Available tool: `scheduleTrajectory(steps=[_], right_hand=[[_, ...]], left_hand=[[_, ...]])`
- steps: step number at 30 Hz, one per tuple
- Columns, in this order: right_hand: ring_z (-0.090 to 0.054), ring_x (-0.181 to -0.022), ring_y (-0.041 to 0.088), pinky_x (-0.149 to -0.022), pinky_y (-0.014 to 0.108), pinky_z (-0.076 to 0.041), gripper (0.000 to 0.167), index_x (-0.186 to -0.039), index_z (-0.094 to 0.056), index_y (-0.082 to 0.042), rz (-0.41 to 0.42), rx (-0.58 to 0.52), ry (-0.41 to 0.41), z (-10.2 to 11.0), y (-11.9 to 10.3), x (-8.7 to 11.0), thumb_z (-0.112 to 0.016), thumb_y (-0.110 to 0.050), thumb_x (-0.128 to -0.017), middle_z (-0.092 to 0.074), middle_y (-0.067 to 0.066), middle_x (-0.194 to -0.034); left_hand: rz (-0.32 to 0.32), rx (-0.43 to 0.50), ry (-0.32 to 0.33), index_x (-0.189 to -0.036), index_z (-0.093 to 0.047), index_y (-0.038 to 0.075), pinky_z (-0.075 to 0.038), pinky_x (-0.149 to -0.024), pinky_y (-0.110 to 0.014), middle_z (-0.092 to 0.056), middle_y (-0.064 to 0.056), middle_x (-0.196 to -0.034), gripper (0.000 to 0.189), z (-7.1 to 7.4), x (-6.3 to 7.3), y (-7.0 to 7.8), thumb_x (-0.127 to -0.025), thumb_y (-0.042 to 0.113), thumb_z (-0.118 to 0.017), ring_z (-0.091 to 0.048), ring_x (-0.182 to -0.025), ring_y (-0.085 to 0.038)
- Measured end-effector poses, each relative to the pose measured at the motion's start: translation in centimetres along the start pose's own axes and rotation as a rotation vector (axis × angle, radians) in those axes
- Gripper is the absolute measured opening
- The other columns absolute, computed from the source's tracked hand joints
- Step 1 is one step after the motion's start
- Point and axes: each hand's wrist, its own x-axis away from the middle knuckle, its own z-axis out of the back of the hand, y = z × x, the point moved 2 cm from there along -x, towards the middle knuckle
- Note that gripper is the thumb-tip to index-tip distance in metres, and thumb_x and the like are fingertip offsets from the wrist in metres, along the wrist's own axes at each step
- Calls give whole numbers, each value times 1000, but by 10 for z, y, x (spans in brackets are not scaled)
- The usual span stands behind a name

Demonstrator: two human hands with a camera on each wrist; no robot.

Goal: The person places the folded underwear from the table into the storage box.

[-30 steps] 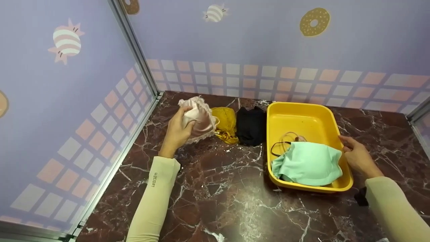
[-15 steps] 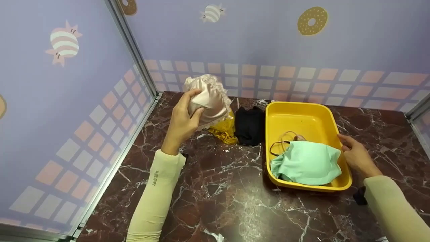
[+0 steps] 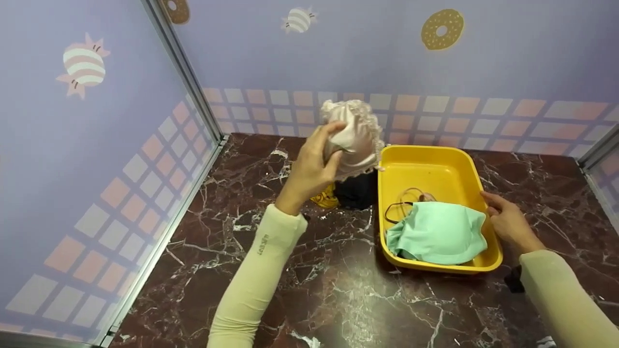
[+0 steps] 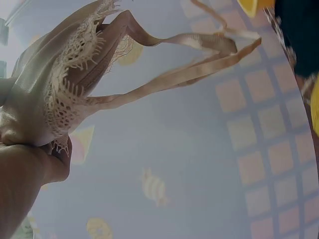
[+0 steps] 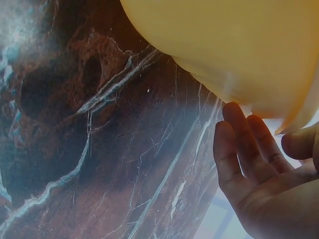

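Note:
My left hand pinches a pale pink satin bra with lace edging, raised above the table just left of the yellow tray. In the left wrist view its straps dangle loose from the lace. My right hand is at the tray's right side, fingertips touching the outer wall below the rim, fingers loosely extended in the right wrist view. A mint-green folded garment lies in the tray's near half, with thin black and pinkish straps beside it.
Behind the raised bra, a black folded garment and a mustard-yellow one lie on the dark marbled table, both partly hidden. Purple patterned walls border the table's back and sides.
My left hand has lifted the bra from the left side of the table and carried it right, over the yellow and black garments. The right hand stays at the tray.

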Motion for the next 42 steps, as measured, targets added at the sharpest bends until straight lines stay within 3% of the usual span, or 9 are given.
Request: scheduleTrajectory(steps=[6,16,24,29,34,42], right_hand=[[-34,-121,44,-98,60,-29,52,-150,-21,-5,-12,-17,-9,0,1,-1,-28,-1,-98,-24,33,-145],[-30,-127,45,-100,60,-27,52,-150,-21,-5,-9,-57,-5,1,3,1,-27,0,-98,-27,32,-144],[-29,-128,48,-100,61,-26,52,-151,-21,-7,-39,-31,-9,-1,2,0,-27,-3,-100,-24,32,-145],[-34,-123,44,-100,59,-28,50,-150,-23,-5,-19,-13,12,-1,2,0,-27,-2,-100,-25,32,-145],[-25,-132,45,-102,60,-22,50,-150,-22,-7,-20,-45,2,-3,2,-1,-27,-5,-101,-22,27,-149],[-21,-133,47,-103,60,-21,49,-150,-22,-6,-9,-44,11,-2,3,1,-27,-5,-101,-22,24,-150]], left_hand=[[-1,53,-73,-131,-45,0,-38,-97,-26,-51,-17,-123,52,-38,-14,1,-82,-13,-53,-49,-112,-21],[67,89,-187,-133,-47,4,-34,-97,-17,-48,-13,-134,48,-111,-33,-4,-87,-9,-56,-47,-118,-14],[87,86,-208,-130,-47,2,-31,-98,-15,-51,-14,-130,45,-160,-35,-14,-88,-9,-56,-47,-118,-12],[195,59,-275,-132,-47,5,-29,-97,-13,-48,-8,-135,46,-189,-30,-30,-89,-5,-57,-45,-117,-8],[333,-22,-357,-133,-47,12,-37,-86,-13,-50,0,-132,46,-210,-22,-52,-90,0,-58,-52,-103,-7],[571,-256,-474,-137,-47,23,-40,-92,-24,-48,1,-135,47,-218,-13,-71,-92,20,-62,-47,-119,-14]])
